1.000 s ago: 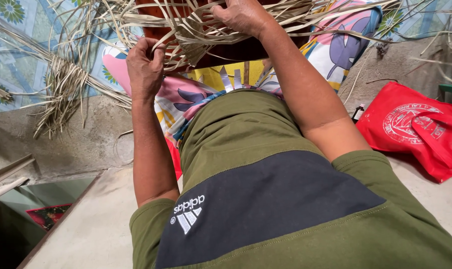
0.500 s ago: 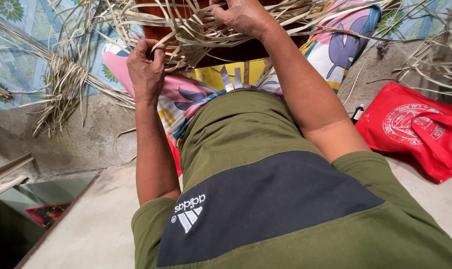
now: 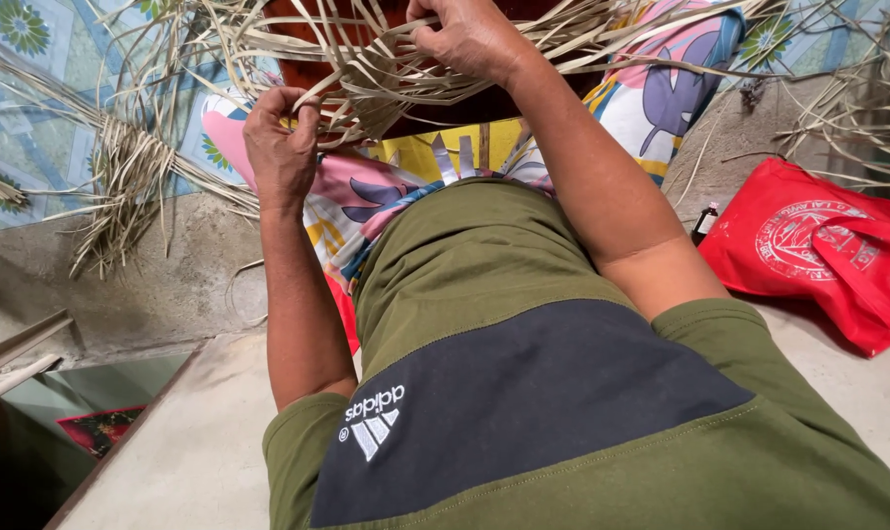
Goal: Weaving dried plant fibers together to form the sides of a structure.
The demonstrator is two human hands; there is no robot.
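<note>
- The left hand (image 3: 280, 147) is curled into a fist, and it holds some of the dry straw strips (image 3: 366, 69) tight
- The right hand (image 3: 469, 39) sits higher up, with its fingers bent down and pinching more of the same strips
- The strips are long, thin and pale, and they cross over each other in a messy weave between the two hands, at the top of the view
- Under the weave is a dark red-brown thing (image 3: 445, 98), but I cannot tell what it is
- Below the hands is a bright flower cloth (image 3: 366, 191) in pink, yellow and blue, lying over the person's lap
- The person wears a green shirt (image 3: 484, 265) with a dark band across it
- A tied bunch of straw (image 3: 121, 177) lies on the floor to the left, well apart from the hands
- A red bag (image 3: 818, 250) lies to the right, with a small dark bottle (image 3: 705, 221) just beside it
</note>
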